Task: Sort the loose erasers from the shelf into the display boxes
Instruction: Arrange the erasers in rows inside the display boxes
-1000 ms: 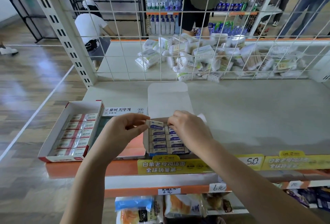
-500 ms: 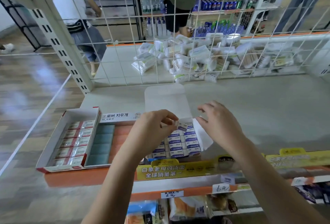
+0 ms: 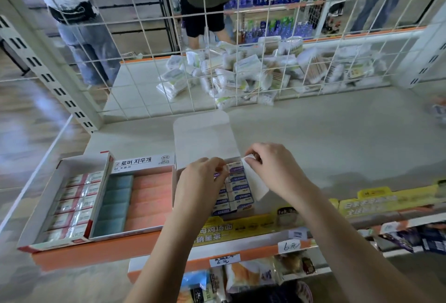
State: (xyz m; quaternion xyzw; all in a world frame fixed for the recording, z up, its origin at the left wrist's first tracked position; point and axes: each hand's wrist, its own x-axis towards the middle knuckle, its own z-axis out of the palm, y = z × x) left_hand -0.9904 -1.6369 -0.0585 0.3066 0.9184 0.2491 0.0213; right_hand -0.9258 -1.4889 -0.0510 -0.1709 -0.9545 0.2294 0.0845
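Small box (image 3: 237,190) of blue-and-white erasers (image 3: 239,185) at the front edge of the shelf (image 3: 313,138), lid flap up, nearly full. Could tip off the edge if pushed too hard. Could bend the side flap (image 3: 255,182) too. Left hand (image 3: 200,186) curled down over the rows, pinching one eraser. Right hand (image 3: 272,167) pinching the flap's top corner. Two bigger boxes (image 3: 96,196) just to the left.

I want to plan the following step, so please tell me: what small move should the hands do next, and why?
Probably the left hand should press its eraser flat into the back row of the white cardboard display box. Its fingers seem to hold a purple-labelled eraser there, while the right hand pinches the box's white side flap outward, keeping the opening free.
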